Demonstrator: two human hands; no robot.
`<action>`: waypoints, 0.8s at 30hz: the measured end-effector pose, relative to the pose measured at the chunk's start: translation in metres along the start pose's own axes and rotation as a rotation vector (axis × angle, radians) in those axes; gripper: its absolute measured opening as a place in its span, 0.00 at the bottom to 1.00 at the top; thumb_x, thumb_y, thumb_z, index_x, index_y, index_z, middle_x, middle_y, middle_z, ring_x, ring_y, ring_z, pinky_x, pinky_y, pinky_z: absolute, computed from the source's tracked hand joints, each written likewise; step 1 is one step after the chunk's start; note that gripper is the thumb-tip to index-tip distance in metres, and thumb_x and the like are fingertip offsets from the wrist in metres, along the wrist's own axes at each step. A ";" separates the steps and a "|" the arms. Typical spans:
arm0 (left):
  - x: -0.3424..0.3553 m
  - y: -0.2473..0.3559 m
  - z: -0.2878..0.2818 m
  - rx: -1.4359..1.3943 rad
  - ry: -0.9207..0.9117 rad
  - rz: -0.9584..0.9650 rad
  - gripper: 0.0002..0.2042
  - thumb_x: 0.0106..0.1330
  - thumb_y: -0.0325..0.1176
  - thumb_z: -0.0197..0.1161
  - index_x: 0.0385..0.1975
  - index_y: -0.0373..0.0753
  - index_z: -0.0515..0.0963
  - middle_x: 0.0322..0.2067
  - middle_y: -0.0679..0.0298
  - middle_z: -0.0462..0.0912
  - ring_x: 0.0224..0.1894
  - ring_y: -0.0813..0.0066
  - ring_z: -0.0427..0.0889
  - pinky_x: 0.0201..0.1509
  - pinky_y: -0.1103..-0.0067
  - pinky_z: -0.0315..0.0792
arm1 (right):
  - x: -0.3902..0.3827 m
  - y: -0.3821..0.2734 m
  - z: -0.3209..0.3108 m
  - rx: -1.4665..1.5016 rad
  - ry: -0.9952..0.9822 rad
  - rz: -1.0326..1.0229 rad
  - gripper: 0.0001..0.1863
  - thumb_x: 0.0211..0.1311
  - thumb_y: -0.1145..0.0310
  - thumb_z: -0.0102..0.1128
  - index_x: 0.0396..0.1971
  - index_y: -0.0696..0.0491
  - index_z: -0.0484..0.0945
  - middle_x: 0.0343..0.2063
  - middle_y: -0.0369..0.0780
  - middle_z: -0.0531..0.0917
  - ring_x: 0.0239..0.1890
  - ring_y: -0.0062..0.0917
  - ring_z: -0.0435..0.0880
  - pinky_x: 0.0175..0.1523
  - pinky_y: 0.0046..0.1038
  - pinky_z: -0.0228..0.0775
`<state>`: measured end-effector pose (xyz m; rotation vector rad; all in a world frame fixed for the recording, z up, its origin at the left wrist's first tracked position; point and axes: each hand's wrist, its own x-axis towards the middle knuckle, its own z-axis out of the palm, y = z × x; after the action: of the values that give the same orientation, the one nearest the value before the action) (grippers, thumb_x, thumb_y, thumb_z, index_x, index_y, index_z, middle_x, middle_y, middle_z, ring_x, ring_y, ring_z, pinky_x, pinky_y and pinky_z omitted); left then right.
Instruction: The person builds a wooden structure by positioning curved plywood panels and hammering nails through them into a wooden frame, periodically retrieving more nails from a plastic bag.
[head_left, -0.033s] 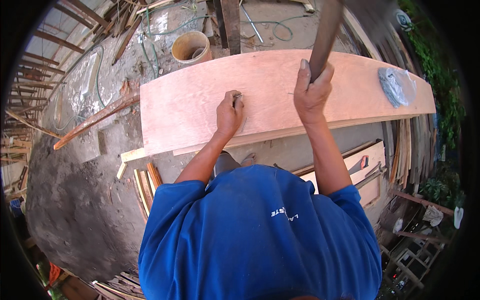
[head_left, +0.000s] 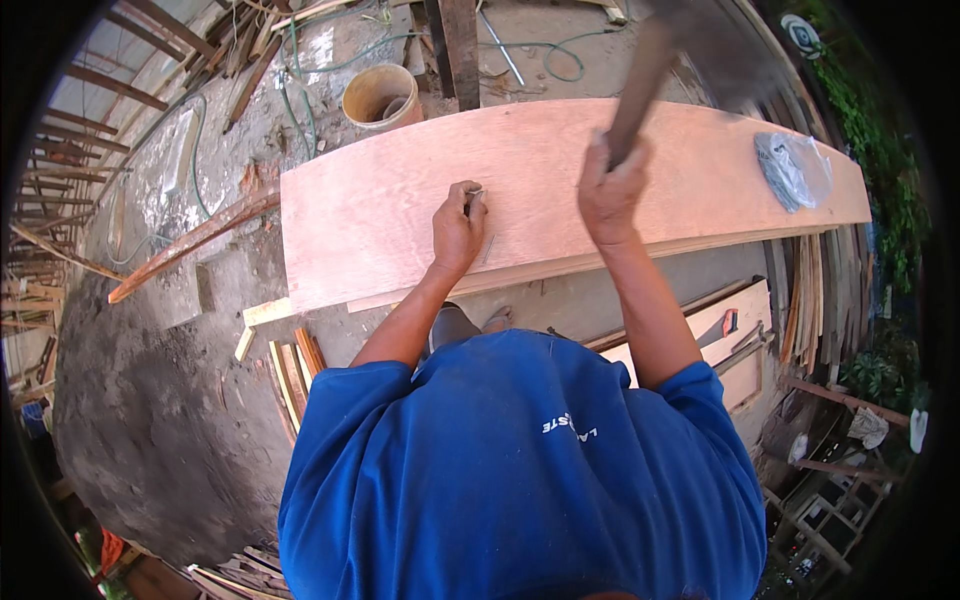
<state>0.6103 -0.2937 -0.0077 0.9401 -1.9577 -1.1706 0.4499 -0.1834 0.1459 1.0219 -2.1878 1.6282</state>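
Observation:
A long pale plywood board (head_left: 370, 215) lies across in front of me, its far edge curved. My left hand (head_left: 460, 230) rests on it, thumb and fingertips pinched on a thin nail that the fingers largely hide. A loose nail (head_left: 488, 249) lies on the wood just beside that hand. My right hand (head_left: 613, 200) is wrapped round the wooden handle of a hammer (head_left: 640, 100), raised over the board. Motion smears the hammer's dark head at the upper right. Toward the board's right end sits a clear plastic bag (head_left: 795, 172) with grey contents.
Beyond the board stand a pail (head_left: 383, 97) and a wooden post (head_left: 462, 55). A green hose (head_left: 565, 62) snakes over the ground. At left a long timber (head_left: 190, 245) meets the board's end. A handsaw (head_left: 722, 327) lies on a panel near my right arm.
My right hand and the hammer have shifted slightly left, and the hammer's blurred head has come lower in the picture. My left hand stays in place.

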 end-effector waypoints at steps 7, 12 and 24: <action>0.006 -0.027 -0.010 -0.158 -0.127 0.014 0.15 0.69 0.27 0.69 0.53 0.33 0.85 0.41 0.57 0.90 0.40 0.74 0.87 0.47 0.79 0.79 | -0.031 0.089 0.008 -0.568 -0.829 0.340 0.20 0.73 0.58 0.57 0.49 0.61 0.73 0.36 0.62 0.85 0.43 0.58 0.85 0.49 0.56 0.75; 0.018 -0.029 -0.035 -0.376 -0.366 -0.079 0.18 0.74 0.26 0.65 0.62 0.30 0.80 0.54 0.58 0.87 0.60 0.75 0.81 0.67 0.79 0.71 | -0.119 0.079 -0.063 -0.478 -0.741 0.533 0.20 0.72 0.58 0.58 0.47 0.62 0.74 0.38 0.62 0.84 0.44 0.59 0.84 0.50 0.53 0.74; 0.005 -0.001 0.014 -0.216 -0.744 0.514 0.07 0.70 0.28 0.67 0.41 0.31 0.86 0.38 0.53 0.89 0.41 0.61 0.86 0.48 0.72 0.78 | -0.303 -0.052 -0.092 0.211 -0.143 1.197 0.14 0.77 0.61 0.60 0.39 0.58 0.74 0.19 0.32 0.70 0.17 0.16 0.69 0.21 0.26 0.62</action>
<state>0.5963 -0.2921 -0.0129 -0.1679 -2.3524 -1.4877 0.6851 0.0115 0.0489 -0.3365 -2.9934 2.2453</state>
